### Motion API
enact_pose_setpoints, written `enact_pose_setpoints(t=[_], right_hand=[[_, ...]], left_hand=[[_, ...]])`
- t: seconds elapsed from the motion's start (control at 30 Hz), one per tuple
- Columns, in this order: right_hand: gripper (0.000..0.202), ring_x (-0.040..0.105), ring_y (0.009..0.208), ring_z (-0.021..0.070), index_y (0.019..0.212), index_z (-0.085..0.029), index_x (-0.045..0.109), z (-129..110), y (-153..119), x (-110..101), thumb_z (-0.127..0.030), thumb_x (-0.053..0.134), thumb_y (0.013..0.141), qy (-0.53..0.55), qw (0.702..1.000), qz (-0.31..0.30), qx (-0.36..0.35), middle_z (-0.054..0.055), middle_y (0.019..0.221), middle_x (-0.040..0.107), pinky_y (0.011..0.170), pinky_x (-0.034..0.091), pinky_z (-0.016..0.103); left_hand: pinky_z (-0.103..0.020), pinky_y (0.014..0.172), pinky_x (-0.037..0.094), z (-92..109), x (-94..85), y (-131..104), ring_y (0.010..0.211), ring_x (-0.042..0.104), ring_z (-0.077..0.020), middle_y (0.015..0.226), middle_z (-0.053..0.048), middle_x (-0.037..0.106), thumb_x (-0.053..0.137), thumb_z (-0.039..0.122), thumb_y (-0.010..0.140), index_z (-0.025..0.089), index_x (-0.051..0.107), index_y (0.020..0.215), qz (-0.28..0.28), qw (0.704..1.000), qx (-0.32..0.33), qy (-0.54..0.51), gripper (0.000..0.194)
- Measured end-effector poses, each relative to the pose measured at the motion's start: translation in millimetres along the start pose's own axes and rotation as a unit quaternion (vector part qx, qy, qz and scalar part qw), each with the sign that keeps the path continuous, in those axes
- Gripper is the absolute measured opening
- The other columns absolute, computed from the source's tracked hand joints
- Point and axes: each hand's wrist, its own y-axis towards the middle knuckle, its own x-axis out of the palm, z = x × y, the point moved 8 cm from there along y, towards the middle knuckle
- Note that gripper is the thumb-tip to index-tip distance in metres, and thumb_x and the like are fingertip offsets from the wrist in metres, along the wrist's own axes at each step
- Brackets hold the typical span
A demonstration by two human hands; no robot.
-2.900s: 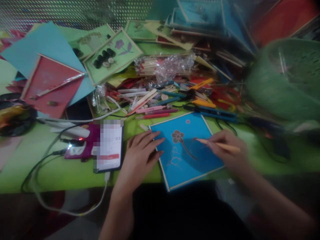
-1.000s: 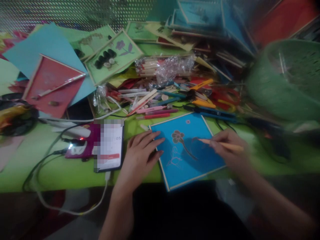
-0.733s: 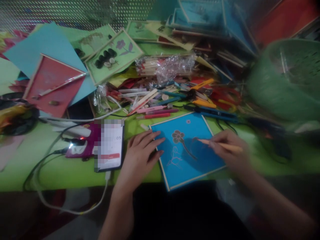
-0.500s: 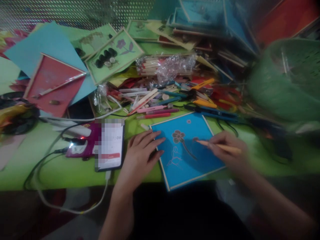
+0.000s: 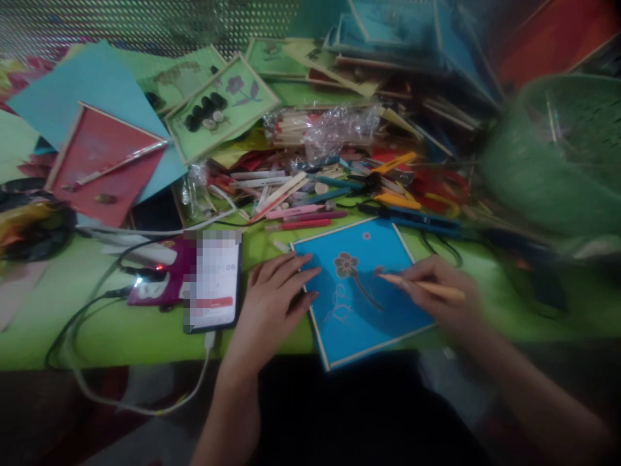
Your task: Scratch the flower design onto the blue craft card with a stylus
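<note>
A blue card (image 5: pixel 373 323) edged with pale strips lies at the front of the green table. It bears a drawn flower (image 5: pixel 346 264) with a dark stem and thin pale scrawled lines below it. My left hand (image 5: pixel 277 291) rests with fingers spread, its fingertips on the card's left edge. In my right hand (image 5: pixel 434 285) is an orange pen (image 5: pixel 441 289), held in a writing grip. Its tip points left and meets the card near a small dark mark, right of the flower. Whether that tip is pen or pencil is too blurred to tell.
Left of my left hand lies a phone (image 5: pixel 216 278), cabled, beside a purple power bank (image 5: pixel 160 275). Behind the card is a heap of pens and markers (image 5: pixel 301 212). Decorated green and red cards (image 5: pixel 109 162) lie back left. A green basket (image 5: pixel 557 155) stands at right.
My right hand and the pen have shifted very slightly left over the same spot on the card. My left hand and the card stay in place.
</note>
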Motion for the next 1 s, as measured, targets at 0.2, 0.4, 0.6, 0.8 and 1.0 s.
enact_pose_setpoints(t=[0.2,0.4,0.6,0.8,1.0], right_hand=[[0.007,0.071,0.063,0.0171,0.085,-0.026,0.069,2.5,-1.2,-2.8,-0.026,0.073,0.092,0.001,1.000,0.027,0.014,0.001,0.074,0.075,0.056,0.056,0.027],[0.007,0.070,0.059,0.0165,0.085,-0.027,0.069,-2.2,-0.4,-2.2,-0.026,0.074,0.091,0.002,1.000,0.020,-0.001,0.000,0.073,0.075,0.053,0.054,0.027],[0.006,0.071,0.063,0.0183,0.086,-0.026,0.070,-3.3,-0.2,-0.5,-0.028,0.074,0.091,-0.010,1.000,0.005,-0.004,0.001,0.076,0.075,0.056,0.056,0.029],[0.010,0.070,0.060,0.0176,0.082,-0.026,0.068,-0.2,-0.3,-4.0,-0.028,0.074,0.090,0.000,0.999,0.034,0.017,0.001,0.072,0.075,0.053,0.055,0.028],[0.009,0.066,0.057,0.0160,0.083,-0.025,0.068,4.1,-2.7,-6.8,-0.026,0.072,0.091,-0.005,0.999,0.047,0.015,0.000,0.071,0.073,0.050,0.051,0.027]], left_hand=[[-0.061,0.114,0.047,-0.3,0.4,0.8,0.141,0.059,-0.0330,0.146,-0.005,0.071,0.067,0.023,0.103,0.030,0.071,0.133,-0.006,1.000,-0.008,-0.001,0.031],[-0.062,0.114,0.046,-0.3,1.0,-0.2,0.141,0.059,-0.0333,0.146,-0.005,0.071,0.066,0.023,0.103,0.028,0.071,0.133,-0.003,1.000,-0.002,-0.001,0.030],[-0.062,0.115,0.046,-0.8,0.8,-0.3,0.142,0.059,-0.0336,0.147,-0.005,0.071,0.067,0.023,0.103,0.029,0.071,0.133,-0.003,1.000,-0.005,-0.003,0.031],[-0.061,0.115,0.046,-1.0,0.8,0.3,0.141,0.059,-0.0333,0.146,-0.005,0.072,0.066,0.024,0.103,0.028,0.072,0.133,-0.003,1.000,-0.009,-0.009,0.031],[-0.060,0.114,0.047,0.4,0.1,0.3,0.141,0.060,-0.0327,0.145,-0.005,0.072,0.065,0.023,0.104,0.029,0.072,0.131,0.003,1.000,-0.004,-0.005,0.029]])
